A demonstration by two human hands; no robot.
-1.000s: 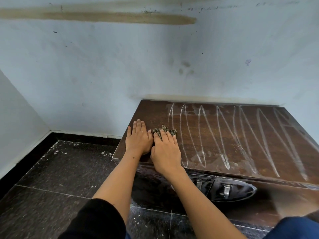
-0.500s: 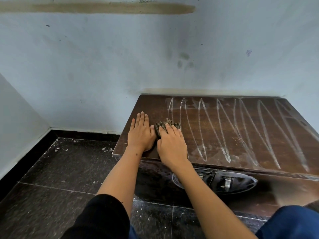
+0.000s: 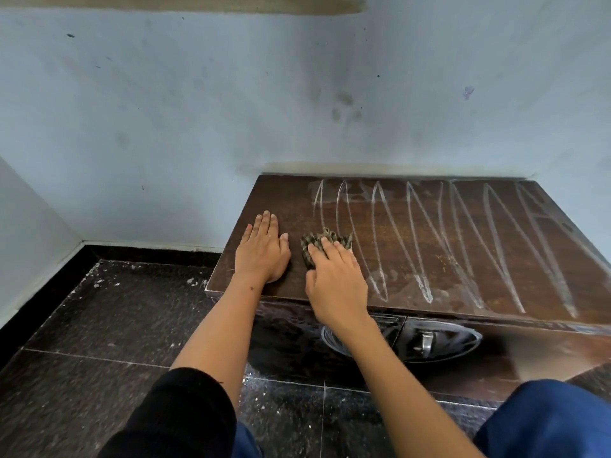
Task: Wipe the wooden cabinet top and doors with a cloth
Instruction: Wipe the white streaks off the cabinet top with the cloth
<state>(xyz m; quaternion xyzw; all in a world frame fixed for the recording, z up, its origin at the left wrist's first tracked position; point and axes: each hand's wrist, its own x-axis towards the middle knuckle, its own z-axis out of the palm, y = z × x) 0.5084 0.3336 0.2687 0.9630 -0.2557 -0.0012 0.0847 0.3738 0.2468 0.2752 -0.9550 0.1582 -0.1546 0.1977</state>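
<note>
A low dark wooden cabinet [image 3: 439,246] stands against the pale blue wall. Its top carries several long white streaks running front to back; the left strip is free of them. My right hand [image 3: 335,279] presses a crumpled brown patterned cloth [image 3: 322,241] onto the top near the leftmost streaks, fingers over it. My left hand [image 3: 263,249] lies flat on the top beside it, fingers together, holding nothing. The cabinet doors [image 3: 515,355] below show a metal handle [image 3: 426,340] in a dark oval recess.
Dark speckled floor tiles [image 3: 109,328] with white debris fill the left. A side wall [image 3: 29,226] closes the corner at far left. My knee in blue fabric [image 3: 549,421] sits at the lower right, close to the cabinet front.
My right hand has slid the cloth away from me and slightly right, opening a gap to the left hand. The left hand has stayed flat on the top.
</note>
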